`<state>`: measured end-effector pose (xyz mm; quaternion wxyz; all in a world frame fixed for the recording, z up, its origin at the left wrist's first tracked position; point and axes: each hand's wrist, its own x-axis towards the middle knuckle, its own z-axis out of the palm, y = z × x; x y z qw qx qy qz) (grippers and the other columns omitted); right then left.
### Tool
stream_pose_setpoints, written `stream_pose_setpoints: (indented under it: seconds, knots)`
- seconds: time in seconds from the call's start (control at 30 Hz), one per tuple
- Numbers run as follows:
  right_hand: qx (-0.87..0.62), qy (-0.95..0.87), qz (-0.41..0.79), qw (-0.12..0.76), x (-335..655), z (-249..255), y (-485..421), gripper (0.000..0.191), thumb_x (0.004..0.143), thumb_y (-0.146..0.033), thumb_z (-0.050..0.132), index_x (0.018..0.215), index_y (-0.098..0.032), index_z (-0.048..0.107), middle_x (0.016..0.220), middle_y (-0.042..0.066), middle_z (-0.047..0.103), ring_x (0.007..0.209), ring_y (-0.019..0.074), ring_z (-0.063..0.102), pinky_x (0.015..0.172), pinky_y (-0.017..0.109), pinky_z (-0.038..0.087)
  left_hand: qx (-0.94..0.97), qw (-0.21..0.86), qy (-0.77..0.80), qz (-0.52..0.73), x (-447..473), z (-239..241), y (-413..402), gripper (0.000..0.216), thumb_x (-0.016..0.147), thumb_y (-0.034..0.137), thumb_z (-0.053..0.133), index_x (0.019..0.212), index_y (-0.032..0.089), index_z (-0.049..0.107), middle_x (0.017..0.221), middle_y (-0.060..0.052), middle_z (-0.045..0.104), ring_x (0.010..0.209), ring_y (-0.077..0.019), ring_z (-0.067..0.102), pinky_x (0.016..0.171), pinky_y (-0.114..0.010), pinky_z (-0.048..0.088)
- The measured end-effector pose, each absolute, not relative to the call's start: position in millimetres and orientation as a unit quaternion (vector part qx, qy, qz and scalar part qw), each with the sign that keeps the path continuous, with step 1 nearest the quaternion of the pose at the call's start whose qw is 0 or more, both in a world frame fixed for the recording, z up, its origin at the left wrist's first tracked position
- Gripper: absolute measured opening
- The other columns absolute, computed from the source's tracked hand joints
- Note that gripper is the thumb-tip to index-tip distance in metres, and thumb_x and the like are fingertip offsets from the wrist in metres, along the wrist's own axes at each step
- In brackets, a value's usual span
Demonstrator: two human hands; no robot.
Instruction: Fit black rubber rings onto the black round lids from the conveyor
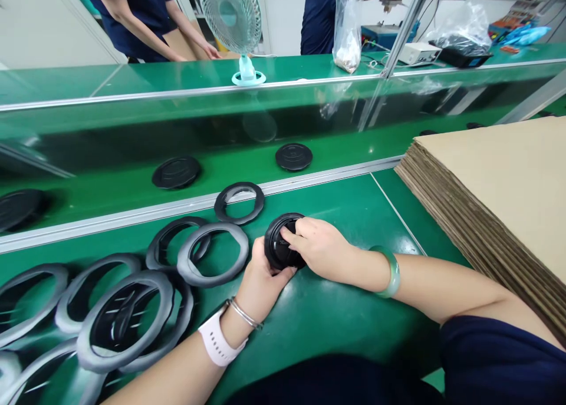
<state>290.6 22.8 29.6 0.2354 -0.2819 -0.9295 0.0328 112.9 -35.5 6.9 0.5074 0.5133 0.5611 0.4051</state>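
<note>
A round black plastic cap (279, 243) stands tilted on the green work surface (354, 210). My left hand (259, 278) grips its lower left edge with curled fingers. My right hand (318, 247) covers its right side, fingers pressed onto its face. Several grey rubber rings (212, 253) lie overlapping to the left of my hands. One dark ring (239, 202) lies just beyond the cap, near the metal rail.
A conveyor belt (132, 157) runs behind the rail and carries black discs (176, 172) (293, 156). A stack of cardboard sheets (499, 187) fills the right side. A small fan (230, 22), a plastic bag (348, 28) and two other people stand beyond the far shelf.
</note>
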Motion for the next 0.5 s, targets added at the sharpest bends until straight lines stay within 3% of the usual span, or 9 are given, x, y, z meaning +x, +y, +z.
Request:
stream_pose_setpoints:
  seconds: [0.2,0.33,0.4,0.5]
  knots:
    - [-0.388,-0.792,0.215,0.420,293,26,31,0.033,0.099,-0.029,0.053,0.131,-0.020,0.055,0.116,0.012,0.056,0.108,0.0257,0.052,0.095,0.045,0.045,0.453,0.508,0.548,0.486,114,0,-32,0.066,0.066,0.027,0.080,0.119,0.022,0.039,0.122,-0.010,0.056,0.112,-0.0284,0.061,0.087,-0.042,0.058]
    - [-0.427,-0.707,0.410,0.387,289,11,42,0.022,0.097,-0.031,0.053,0.114,-0.020,0.061,0.108,0.007,0.061,0.102,0.0219,0.056,0.091,0.038,0.047,0.474,0.505,0.542,0.476,115,5,-33,0.075,0.062,0.027,0.084,0.123,0.021,0.041,0.126,-0.011,0.057,0.119,-0.0301,0.057,0.100,-0.046,0.051]
    - [-0.427,-0.688,0.447,0.381,288,5,44,0.018,0.095,-0.032,0.055,0.104,-0.019,0.062,0.103,0.006,0.062,0.100,0.0213,0.057,0.089,0.037,0.047,0.497,0.514,0.525,0.462,114,8,-34,0.075,0.065,0.032,0.084,0.126,0.020,0.042,0.128,-0.011,0.057,0.120,-0.0305,0.056,0.102,-0.046,0.048]
    - [-0.428,-0.689,0.448,0.377,286,5,44,0.014,0.092,-0.031,0.057,0.096,-0.018,0.060,0.096,0.004,0.061,0.095,0.0208,0.056,0.087,0.036,0.045,0.514,0.512,0.524,0.446,111,10,-35,0.057,0.080,0.042,0.073,0.126,0.019,0.047,0.127,-0.010,0.059,0.119,-0.0290,0.056,0.102,-0.045,0.046]
